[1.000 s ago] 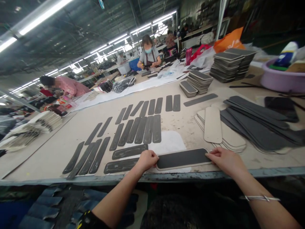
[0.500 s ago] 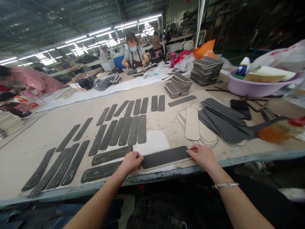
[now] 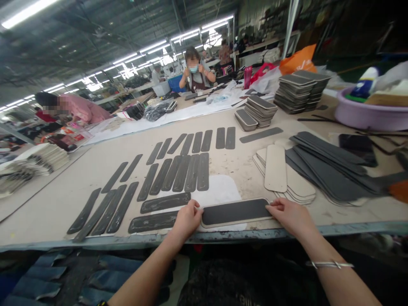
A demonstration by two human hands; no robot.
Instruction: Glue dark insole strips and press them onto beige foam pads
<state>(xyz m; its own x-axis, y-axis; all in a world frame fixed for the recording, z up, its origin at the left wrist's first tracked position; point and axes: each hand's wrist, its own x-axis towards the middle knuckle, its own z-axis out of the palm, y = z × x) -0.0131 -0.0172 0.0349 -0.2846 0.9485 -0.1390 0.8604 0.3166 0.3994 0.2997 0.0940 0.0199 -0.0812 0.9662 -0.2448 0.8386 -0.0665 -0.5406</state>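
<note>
Head view: a long beige worktable runs through a large workshop lit by rows of ceiling tube lights. At its near edge lies a dark rounded strip on a pale backing, flat on a white sheet. The left hand is curled, its fingertips pressed on the strip's left end; the right hand lies with fingers together, its fingertips touching the strip's right end.

Left of the strip and beyond it, many dark strips lie in rows on the table. Just right of it and further back sits a fanned pile of pale backing boards, and beside that a spread of dark grey sheets. Far behind the strip stand stacks of finished pieces.

Far to the strip's right, a lilac basin holds a pale board and a bottle-like thing; the rest is unclear. Across the table a person in grey sits, and far left a person in pink leans over.
</note>
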